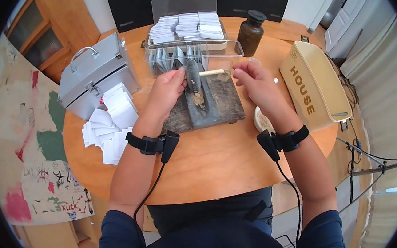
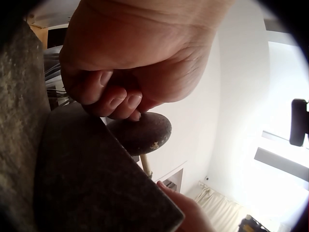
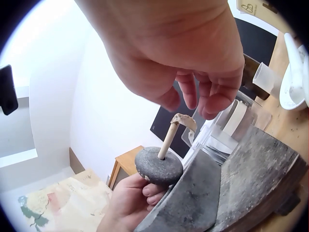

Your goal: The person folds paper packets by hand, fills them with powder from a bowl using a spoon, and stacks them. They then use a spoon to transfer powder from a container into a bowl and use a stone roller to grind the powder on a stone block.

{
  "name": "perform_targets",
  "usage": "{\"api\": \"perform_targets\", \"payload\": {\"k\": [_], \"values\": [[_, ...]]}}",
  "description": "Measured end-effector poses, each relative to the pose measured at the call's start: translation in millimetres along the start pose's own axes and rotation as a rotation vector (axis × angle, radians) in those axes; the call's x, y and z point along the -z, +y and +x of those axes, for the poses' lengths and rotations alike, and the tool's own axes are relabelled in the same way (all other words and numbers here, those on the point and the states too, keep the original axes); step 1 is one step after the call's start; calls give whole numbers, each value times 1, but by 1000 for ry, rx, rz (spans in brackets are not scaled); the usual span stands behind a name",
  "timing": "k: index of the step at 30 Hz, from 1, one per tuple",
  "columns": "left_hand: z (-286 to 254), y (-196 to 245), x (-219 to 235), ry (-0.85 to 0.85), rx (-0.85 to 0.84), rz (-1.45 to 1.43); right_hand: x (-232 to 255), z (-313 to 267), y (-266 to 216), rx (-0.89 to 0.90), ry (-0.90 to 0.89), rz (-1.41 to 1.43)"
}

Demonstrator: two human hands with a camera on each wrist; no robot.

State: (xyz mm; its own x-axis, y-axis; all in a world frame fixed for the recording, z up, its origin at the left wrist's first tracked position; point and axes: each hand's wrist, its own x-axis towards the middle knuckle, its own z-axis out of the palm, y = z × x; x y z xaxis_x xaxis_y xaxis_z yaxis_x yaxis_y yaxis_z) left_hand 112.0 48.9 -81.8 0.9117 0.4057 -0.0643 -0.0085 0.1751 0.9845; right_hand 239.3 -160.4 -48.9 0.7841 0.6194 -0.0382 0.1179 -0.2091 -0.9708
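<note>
A dark grinding wheel (image 1: 193, 76) on a pale wooden axle handle (image 1: 212, 72) stands upright in a grey boat-shaped trough (image 1: 198, 114), fixed on a worn dark board (image 1: 231, 98). My left hand (image 1: 168, 86) holds the axle at the wheel's left side, fingers curled; the grip itself is hidden behind the wheel in the right wrist view. Off the handle's right end hangs a loose, peeling strip (image 3: 187, 121). Just above that end hovers my right hand (image 3: 193, 63), fingers loosely bent and apart, nothing between them. Some brownish material lies in the trough beside the wheel.
Behind the board stand a clear tub of foil pouches (image 1: 176, 58) and a box of white packets (image 1: 188, 26). A brown jar (image 1: 251, 34), beige HOUSE bin (image 1: 305, 86) and white bowl (image 1: 261, 120) are rightward. Leftward: a silver case (image 1: 92, 74), loose white packets (image 1: 120, 105).
</note>
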Motion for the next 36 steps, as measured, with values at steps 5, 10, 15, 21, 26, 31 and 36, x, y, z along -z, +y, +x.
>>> {"api": "perform_targets", "payload": {"k": [5,10,15,21,26,31,36], "values": [[-5,6,-11,19,-18,25,-18,-5,4,562,197,-417],[-6,6,-13,47,-28,11,-15,-2,3,617,187,-604],[-3,3,-10,27,-30,32,-10,3,4,589,151,-523],[-6,9,-12,44,-3,20,-7,13,11,390,68,-289],[-4,6,-10,41,-2,25,-7,19,19,312,-2,-146],[-4,7,-11,50,10,17,-7,12,10,312,-5,-198],[-3,2,-11,38,-12,23,-14,7,-1,531,40,-404]]}}
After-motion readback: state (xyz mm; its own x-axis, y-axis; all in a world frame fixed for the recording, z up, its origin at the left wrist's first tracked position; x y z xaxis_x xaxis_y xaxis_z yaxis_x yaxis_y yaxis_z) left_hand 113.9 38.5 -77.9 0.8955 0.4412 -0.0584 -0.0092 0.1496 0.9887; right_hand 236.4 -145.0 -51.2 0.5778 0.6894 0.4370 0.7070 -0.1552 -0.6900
